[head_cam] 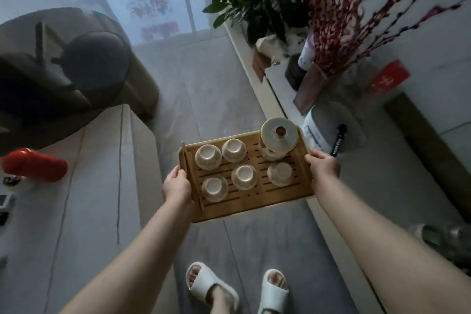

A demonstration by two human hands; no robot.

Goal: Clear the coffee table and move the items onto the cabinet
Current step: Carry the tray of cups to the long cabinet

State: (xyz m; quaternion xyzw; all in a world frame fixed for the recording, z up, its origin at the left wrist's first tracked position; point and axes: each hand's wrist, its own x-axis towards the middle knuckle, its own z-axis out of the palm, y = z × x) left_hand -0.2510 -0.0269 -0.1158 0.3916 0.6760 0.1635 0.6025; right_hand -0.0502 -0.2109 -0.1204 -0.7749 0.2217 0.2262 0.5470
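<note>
Gripped wooden tray [251, 205] at both ends, left hand [176, 186], right hand [323, 165]. Could tip toward cabinet [280, 79], toppling upturned cups [208, 157] and stacked teapot [279, 135].

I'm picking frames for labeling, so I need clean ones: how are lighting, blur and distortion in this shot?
Head view: dim, bluish light, hazy toward the window; wide-angle bending stretches the forearms and curves edges; the wooden tray, its cups and both hands, left hand and right hand, read sharply; the branches and the left edge smear.
</note>
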